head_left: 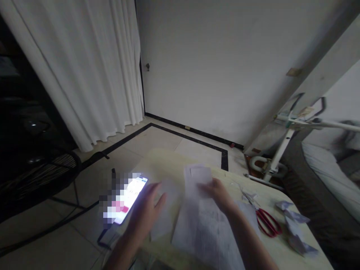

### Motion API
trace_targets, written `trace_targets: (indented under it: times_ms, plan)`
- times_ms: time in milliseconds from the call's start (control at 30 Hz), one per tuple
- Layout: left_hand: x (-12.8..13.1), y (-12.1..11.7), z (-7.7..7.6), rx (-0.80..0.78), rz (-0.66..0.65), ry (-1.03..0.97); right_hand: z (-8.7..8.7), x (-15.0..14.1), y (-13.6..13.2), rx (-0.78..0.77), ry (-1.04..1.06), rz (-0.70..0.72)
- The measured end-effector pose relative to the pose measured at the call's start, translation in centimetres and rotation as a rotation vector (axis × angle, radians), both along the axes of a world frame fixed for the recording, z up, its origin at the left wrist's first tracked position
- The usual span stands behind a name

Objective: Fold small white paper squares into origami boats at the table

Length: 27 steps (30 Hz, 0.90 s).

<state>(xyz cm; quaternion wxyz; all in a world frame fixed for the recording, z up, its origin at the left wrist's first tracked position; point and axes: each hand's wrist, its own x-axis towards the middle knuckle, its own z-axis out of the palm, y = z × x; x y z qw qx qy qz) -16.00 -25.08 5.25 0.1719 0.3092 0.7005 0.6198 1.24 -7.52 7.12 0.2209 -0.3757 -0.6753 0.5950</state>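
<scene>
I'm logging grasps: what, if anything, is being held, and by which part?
The right hand holds a pale paper by its right edge; the left hand appears to hold nothing.

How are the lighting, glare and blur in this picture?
In the head view, lighting is dim and the phone screen glares, partly pixelated; in the head view, the left hand and right hand look blurred, print on the papers unreadable; the head view also seems wide-angle, stretched toward its edges.
</scene>
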Motion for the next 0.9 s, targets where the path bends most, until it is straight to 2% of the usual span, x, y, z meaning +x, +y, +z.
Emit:
trace_targets:
  times_ms: [33,67,133,167,267,367,467,600,667,733,900]
  plan:
    - [1.1,1.3,0.2,0.022,-0.036,-0.043,0.3,1.3,0.1,-0.038,0.041,-0.041]
    - [2.4,2.7,0.4,0.031,-0.128,-0.134,0.6,2.6,0.1,-0.060,0.067,-0.065]
    - [5.3,5.4,0.7,0.016,-0.400,-0.273,0.8,4.6,0.1,-0.087,0.090,-0.086]
    - [6.6,6.6,0.7,0.001,-0.496,-0.273,0.7,5.4,0.1,-0.091,0.095,-0.096]
    - [9.8,9.4,0.0,-0.088,-0.504,-0.200,0.0,7.3,0.3,-0.079,0.115,-0.205]
    - [11.2,10.7,-1.1,-0.189,-0.474,-0.144,-1.2,8.5,0.4,-0.121,0.165,-0.351]
    - [11.6,10.9,-1.6,-0.235,-0.430,-0.148,-2.3,9.2,0.6,-0.178,0.190,-0.403]
    - [11.5,10.2,-1.4,-0.190,-0.313,-0.167,-2.8,9.2,0.6,-0.178,0.128,-0.408]
    - [11.3,9.5,-1.4,-0.166,-0.312,-0.218,-2.9,8.8,0.4,-0.172,0.099,-0.395]
    - [11.1,8.6,-1.6,-0.162,-0.384,-0.332,-3.0,8.2,0.0,-0.128,0.079,-0.343]
    - [10.1,5.9,-2.2,-0.181,-0.397,-0.439,-2.8,6.0,-1.6,0.072,-0.014,-0.165]
